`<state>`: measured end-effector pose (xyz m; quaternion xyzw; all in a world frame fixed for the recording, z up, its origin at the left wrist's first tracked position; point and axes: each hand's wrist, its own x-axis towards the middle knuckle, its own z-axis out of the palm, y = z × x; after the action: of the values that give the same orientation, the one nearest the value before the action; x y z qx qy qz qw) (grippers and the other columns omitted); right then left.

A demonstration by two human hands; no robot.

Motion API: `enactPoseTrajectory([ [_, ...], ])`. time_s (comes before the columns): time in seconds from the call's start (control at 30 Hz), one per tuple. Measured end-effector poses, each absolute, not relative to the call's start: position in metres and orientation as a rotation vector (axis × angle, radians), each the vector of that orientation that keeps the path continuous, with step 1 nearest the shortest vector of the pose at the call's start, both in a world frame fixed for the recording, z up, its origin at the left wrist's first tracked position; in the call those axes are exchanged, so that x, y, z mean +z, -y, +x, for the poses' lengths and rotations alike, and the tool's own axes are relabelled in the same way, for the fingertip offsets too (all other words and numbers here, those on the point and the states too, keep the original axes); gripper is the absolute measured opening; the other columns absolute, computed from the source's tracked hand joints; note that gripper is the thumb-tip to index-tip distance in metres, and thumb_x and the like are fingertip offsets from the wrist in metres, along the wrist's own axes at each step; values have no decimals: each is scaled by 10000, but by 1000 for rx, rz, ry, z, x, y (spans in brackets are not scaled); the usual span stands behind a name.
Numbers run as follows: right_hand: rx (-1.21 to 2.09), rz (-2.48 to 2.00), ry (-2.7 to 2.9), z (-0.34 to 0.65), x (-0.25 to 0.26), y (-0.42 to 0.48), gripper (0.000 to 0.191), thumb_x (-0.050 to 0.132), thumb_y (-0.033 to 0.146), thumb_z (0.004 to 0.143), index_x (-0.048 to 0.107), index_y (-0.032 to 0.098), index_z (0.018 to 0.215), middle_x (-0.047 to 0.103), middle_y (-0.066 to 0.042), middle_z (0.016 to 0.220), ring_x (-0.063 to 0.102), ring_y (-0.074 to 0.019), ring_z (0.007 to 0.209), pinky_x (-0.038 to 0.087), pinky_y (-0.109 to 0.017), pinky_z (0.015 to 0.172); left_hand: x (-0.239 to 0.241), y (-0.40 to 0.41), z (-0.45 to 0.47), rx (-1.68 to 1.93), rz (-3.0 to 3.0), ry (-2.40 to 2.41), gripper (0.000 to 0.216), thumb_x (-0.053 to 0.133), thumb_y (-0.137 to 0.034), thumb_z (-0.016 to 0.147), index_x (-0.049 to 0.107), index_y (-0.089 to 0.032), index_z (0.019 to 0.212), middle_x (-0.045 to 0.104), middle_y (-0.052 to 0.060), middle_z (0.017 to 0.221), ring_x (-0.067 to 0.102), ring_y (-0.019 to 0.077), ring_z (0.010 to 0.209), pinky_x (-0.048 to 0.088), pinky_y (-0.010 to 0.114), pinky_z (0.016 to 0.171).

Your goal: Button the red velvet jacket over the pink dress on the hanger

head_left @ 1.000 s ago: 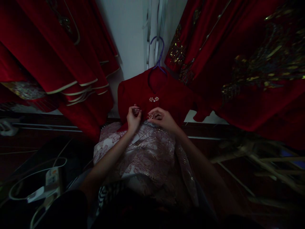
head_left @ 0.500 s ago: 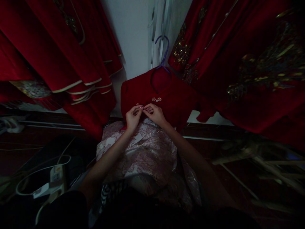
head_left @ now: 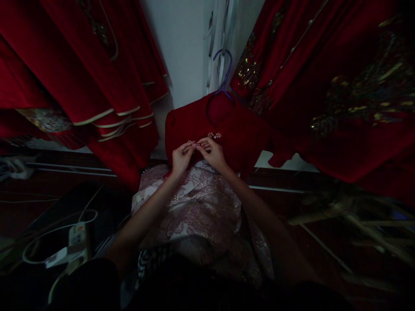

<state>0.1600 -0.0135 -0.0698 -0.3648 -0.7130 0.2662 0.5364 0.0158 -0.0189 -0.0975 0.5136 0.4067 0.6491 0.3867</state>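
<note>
A red garment (head_left: 240,129) hangs from a purple hanger (head_left: 226,73) in front of me, its lower part lying over pinkish brocade fabric (head_left: 194,207) on my lap. My left hand (head_left: 182,159) and my right hand (head_left: 212,154) meet at the garment's front, fingertips pinched close together. Something tiny, perhaps beads, shows between them, too small and dark to name. Just above my right hand sits a pearl flower ornament (head_left: 214,135) on the red cloth. Part of another small beaded piece peeks out above my left fingers.
Red garments with pale trim (head_left: 110,114) hang at left, and a red garment with gold sequins (head_left: 366,95) hangs at right. A power strip (head_left: 78,242) with a looping white cable lies lower left. Wooden sticks (head_left: 340,211) are at lower right.
The whole view has shifted slightly. Both hands stay together at the same spot on the red garment, with only slight finger movement.
</note>
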Motion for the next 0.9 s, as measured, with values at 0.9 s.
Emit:
enactPoseTrajectory([
  [0.9, 472, -944, 1623, 139, -84, 20, 90, 565, 288, 865, 603, 208, 875, 637, -29, 895, 602, -133, 790, 530, -246, 699, -98, 19, 2, 1620, 1643, -1255, 269, 632, -287, 796, 742, -138, 991, 753, 105, 996, 728, 221, 863, 576, 338, 798],
])
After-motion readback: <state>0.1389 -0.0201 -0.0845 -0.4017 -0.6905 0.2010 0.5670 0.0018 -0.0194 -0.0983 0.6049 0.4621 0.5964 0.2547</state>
